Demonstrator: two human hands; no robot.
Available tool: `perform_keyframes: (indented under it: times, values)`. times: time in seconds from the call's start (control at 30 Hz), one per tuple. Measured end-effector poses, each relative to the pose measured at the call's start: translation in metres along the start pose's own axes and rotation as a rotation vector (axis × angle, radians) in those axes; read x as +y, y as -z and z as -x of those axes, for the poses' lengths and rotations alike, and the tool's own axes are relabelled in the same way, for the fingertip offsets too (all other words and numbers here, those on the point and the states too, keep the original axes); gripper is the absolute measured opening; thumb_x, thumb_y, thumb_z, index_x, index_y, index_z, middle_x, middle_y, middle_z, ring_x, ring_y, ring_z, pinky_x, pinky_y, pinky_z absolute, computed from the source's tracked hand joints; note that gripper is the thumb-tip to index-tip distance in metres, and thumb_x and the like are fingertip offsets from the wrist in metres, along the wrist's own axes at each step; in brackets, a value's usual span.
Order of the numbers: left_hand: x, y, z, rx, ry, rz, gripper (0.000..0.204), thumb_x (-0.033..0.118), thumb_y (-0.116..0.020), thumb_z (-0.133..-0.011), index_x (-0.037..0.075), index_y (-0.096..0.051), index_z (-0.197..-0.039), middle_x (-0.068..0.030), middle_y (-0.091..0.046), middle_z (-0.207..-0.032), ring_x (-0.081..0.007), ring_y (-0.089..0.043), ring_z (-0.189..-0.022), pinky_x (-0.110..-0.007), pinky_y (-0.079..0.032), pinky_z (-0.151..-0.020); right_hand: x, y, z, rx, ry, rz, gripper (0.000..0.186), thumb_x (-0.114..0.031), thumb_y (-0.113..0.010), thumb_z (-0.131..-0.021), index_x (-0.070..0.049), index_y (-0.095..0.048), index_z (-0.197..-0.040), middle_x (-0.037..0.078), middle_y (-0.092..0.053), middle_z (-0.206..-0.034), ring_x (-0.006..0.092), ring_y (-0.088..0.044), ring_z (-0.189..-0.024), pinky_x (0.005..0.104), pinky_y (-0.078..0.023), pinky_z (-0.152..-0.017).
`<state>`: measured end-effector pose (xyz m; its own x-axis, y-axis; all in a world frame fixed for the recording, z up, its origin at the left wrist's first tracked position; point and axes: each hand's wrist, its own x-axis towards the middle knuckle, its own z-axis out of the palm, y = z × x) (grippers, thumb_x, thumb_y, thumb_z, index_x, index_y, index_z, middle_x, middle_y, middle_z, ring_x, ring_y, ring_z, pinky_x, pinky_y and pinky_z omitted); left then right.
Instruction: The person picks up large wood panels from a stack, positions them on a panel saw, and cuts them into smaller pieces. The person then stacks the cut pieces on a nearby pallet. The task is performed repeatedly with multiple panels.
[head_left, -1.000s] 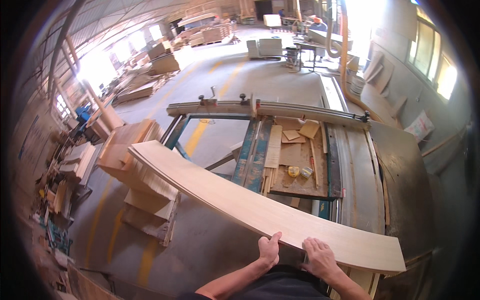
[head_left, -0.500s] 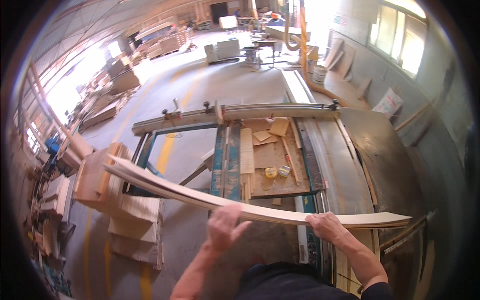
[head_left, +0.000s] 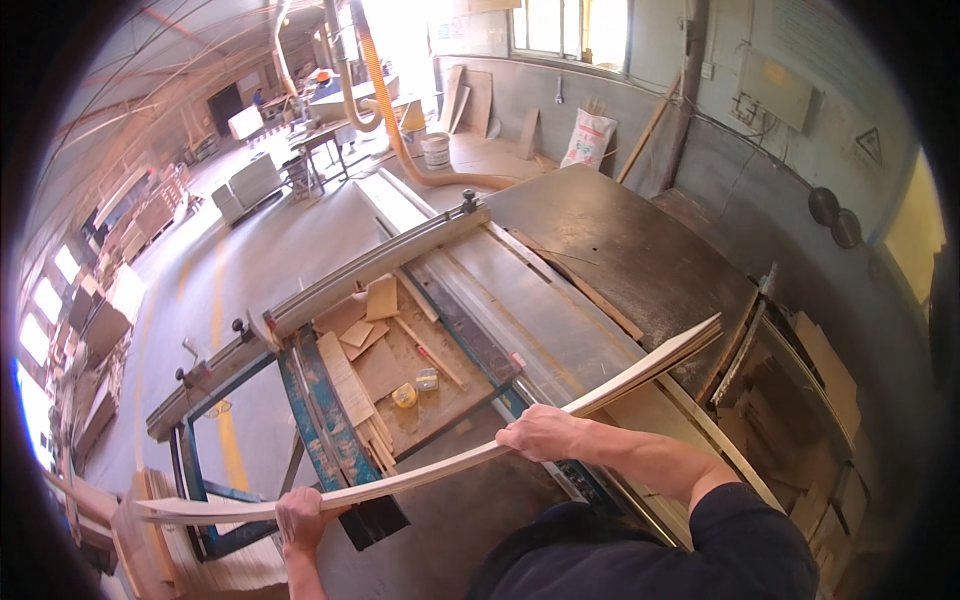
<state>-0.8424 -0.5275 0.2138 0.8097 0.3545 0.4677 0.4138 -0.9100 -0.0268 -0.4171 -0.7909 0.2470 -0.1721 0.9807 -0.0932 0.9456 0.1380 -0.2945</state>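
Observation:
A bundle of long, thin pale wood strips [head_left: 410, 487] spans the view in front of me, from the lower left up to the right. My left hand [head_left: 300, 517] is closed round it toward its left end. Farther right, my right hand [head_left: 541, 433] grips the same bundle, fingers wrapped over its edge. The strips fan slightly apart at the right end, above the metal bed of a sliding table saw [head_left: 520, 300]. At the left, the bundle's other end hangs over a stack of boards [head_left: 235, 568].
The saw's fence [head_left: 375, 262] crosses its far side. A tray [head_left: 450, 400] holds wood offcuts, a pencil-like stick and two tape measures [head_left: 404, 396]. A dark tabletop [head_left: 610, 250] lies right. Beyond are a white sack [head_left: 589, 138], a bucket [head_left: 435, 150] and an orange hose [head_left: 385, 100].
My view has turned to the right. My left hand, loose and blurred beside the strips before, now grips them farther left. The bundle's right end has swung away from me over the saw.

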Motion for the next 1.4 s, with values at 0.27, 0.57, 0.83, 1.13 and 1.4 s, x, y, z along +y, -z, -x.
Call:
perform_keyframes:
  times: [0.27, 0.57, 0.83, 1.13, 1.4]
  values:
    - [0.052, -0.035, -0.059, -0.039, -0.046, 0.029, 0.042, 0.037, -0.082, -0.081, 0.012, -0.050, -0.070, -0.0093, -0.055, -0.066, -0.0316, -0.061, -0.062, -0.046, -0.047, -0.056, 0.088, 0.041, 0.031, -0.015, -0.125, -0.018, 0.012, -0.014, -0.066, -0.092, -0.009, -0.070, -0.102, 0.017, -0.075, -0.090, 0.0397, -0.074, -0.091, 0.0489, -0.057, -0.080]
    - [0.170, -0.066, -0.165, -0.077, -0.061, 0.055, 0.041, 0.047, -0.075, -0.090, 0.014, -0.056, -0.075, -0.0060, -0.060, -0.069, -0.0238, -0.067, -0.067, -0.038, -0.054, -0.057, 0.210, 0.087, 0.096, 0.121, -0.228, 0.055, 0.011, -0.017, -0.074, -0.083, -0.015, -0.077, -0.093, 0.013, -0.075, -0.086, 0.0375, -0.073, -0.090, 0.0480, -0.057, -0.079]
    - [0.296, -0.137, -0.248, -0.036, -0.112, 0.231, 0.028, 0.036, -0.073, -0.090, 0.014, -0.059, -0.078, -0.0047, -0.062, -0.072, -0.0225, -0.069, -0.067, -0.037, -0.056, -0.059, 0.338, 0.070, 0.199, 0.277, -0.360, 0.322, 0.008, 0.003, -0.066, -0.073, -0.003, -0.070, -0.076, 0.017, -0.071, -0.084, 0.0407, -0.066, -0.088, 0.0494, -0.051, -0.084]
    - [0.356, -0.154, -0.279, -0.186, 0.010, 0.147, 0.006, 0.014, -0.065, -0.092, 0.010, -0.062, -0.088, -0.0057, -0.068, -0.078, -0.0215, -0.071, -0.073, -0.035, -0.055, -0.065, 0.184, 0.043, 0.077, 0.301, -0.046, 0.033, 0.042, -0.018, -0.093, -0.064, -0.007, -0.059, -0.086, 0.015, -0.063, -0.087, 0.0385, -0.061, -0.086, 0.0509, -0.048, -0.078]
    - [0.218, -0.050, -0.196, -0.239, 0.132, 0.125, 0.041, 0.039, -0.087, -0.082, 0.009, -0.062, -0.096, -0.0075, -0.070, -0.090, -0.0251, -0.072, -0.088, -0.038, -0.057, -0.078, 0.177, 0.033, 0.065, 0.336, -0.026, 0.063, 0.044, -0.026, -0.093, -0.069, -0.007, -0.056, -0.082, 0.012, -0.059, -0.081, 0.0368, -0.061, -0.077, 0.0481, -0.046, -0.068]
